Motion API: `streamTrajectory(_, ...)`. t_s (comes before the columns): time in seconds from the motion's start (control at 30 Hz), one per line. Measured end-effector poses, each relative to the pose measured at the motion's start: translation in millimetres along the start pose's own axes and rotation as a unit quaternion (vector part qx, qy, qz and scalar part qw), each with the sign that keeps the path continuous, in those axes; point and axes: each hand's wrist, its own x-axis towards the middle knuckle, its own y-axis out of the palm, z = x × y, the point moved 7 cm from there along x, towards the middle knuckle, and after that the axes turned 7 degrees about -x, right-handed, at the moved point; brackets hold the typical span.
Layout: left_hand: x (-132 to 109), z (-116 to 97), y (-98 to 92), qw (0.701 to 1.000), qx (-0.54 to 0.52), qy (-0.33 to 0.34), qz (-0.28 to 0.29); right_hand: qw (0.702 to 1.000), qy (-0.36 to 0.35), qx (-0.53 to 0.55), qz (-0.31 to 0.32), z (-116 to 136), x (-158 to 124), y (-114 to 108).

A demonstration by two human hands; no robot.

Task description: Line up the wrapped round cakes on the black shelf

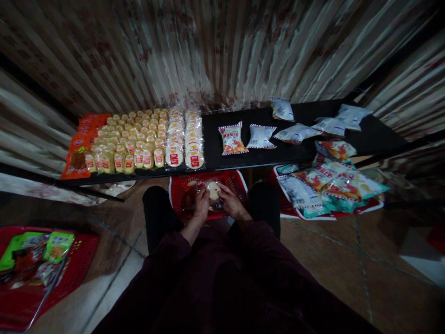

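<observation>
Perhaps loosely, hands (201, 202) (232, 202) around a packet (213, 191).

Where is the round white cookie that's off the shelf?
In the head view, near the middle, the round white cookie is held between the left hand and right hand, over the red basket, in front of the black shelf.

The cake (213, 191) is showing cream-white, the middle basket (235, 180) red, the shelf (215, 158) black. The bags (232, 139) are wearing red-and-blue striped edges, the sleeves (169, 250) are looking maroon, and the curtain (222, 55) is bearing reddish-brown motifs over pale stripes.
</observation>
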Motion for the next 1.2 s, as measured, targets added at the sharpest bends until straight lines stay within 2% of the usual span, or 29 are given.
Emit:
streamTrajectory(0.17, -0.2, 1.7, -3.5, 0.999, -0.017, -0.037, -0.011, 1.0, -0.022, 0.005, -0.012, 5.4, 1.2, 0.6)
streamTrajectory(0.5, 0.4, -4.5, 0.2, 1.0, -0.031, 0.001, -0.001, 0.995, -0.075, -0.048, -0.037, 17.9, 2.6, 4.1)
streamTrajectory(0.73, -4.7, -17.8, -3.5, 0.998, 0.049, 0.026, -0.02, 0.986, -0.097, -0.12, -0.062, 15.5, 4.7, 2.4)
streamTrajectory(0.87, -8.4, -23.4, -2.6, 0.998, 0.057, 0.034, -0.014, 0.976, -0.111, -0.172, -0.073, 15.3, 6.0, -0.3)
streamTrajectory(1.07, -9.3, -16.0, 1.8, 0.999, 0.039, 0.022, 0.004, 0.96, -0.152, -0.224, -0.077, 20.6, 1.7, 2.9)
streamTrajectory(1.2, -7.6, -10.4, 4.2, 0.999, 0.022, 0.022, 0.009, 0.966, -0.149, -0.2, -0.067, 21.0, -3.0, 6.6)
